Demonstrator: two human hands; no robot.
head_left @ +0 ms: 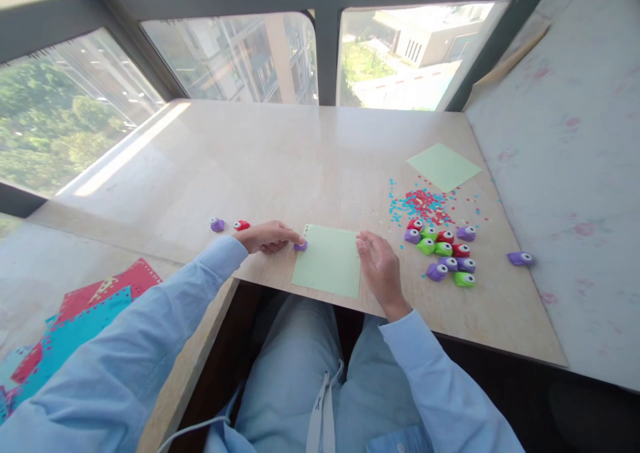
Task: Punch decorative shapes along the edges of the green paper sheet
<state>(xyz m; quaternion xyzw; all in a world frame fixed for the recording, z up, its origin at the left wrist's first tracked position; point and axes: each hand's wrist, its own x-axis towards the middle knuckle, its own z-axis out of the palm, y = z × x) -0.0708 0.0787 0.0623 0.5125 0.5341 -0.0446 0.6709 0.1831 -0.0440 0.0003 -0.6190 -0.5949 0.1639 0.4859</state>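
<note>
A pale green sheet of paper (327, 264) lies on the tabletop in front of me, with small holes along its upper left corner. At its left edge sits a purple craft punch (301, 245). My left hand (270, 237) is closed on this punch, its thumb and forefinger on top. On the other side, my right hand (381, 266) grips the sheet's right edge between thumb and curled fingers. Left of my left hand stand another purple punch (217, 225) and a red punch (241, 225), the red one close to my knuckles.
Several purple, green and red punches (444, 249) cluster at the right, and a lone purple punch (521, 259) is near the wall. Behind them lie red and blue paper bits (425, 203) and another green sheet (444, 167). Punched red and blue sheets (95, 319) lie far left.
</note>
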